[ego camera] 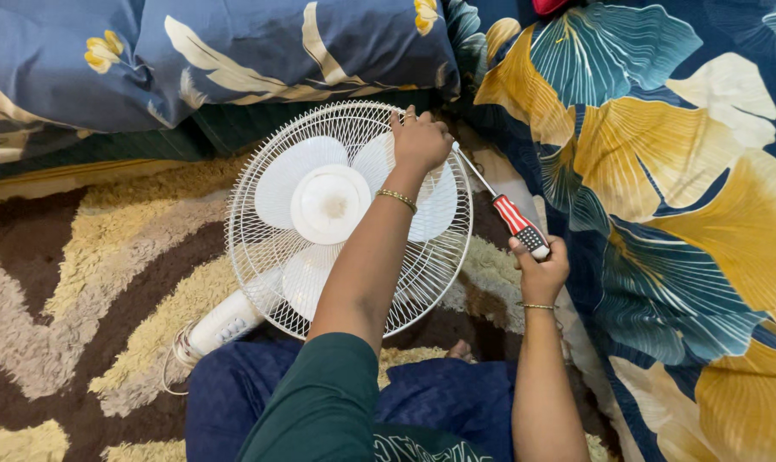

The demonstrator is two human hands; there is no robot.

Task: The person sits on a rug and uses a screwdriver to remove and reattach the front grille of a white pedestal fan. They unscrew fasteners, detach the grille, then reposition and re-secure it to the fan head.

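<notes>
While the white fan (336,214) lies on its back on the shaggy brown-and-cream rug (88,282), its round wire guard faces up and its stem runs down-left toward the coiled cord (178,359). The left hand (419,139) reaches across the guard and presses its curled fingers on the far rim, at the upper right edge. The right hand (542,269) sits off the fan's right side, closed around the red-and-black handle of a screwdriver (501,205). The tool's long axis slants up-left, and its tip appears to meet the rim just beside the left hand. A blue floral pillow (217,51) lies behind the fan, and a blue-and-gold leaf-print bedcover (662,171) crowds the right, near the screwdriver hand.
</notes>
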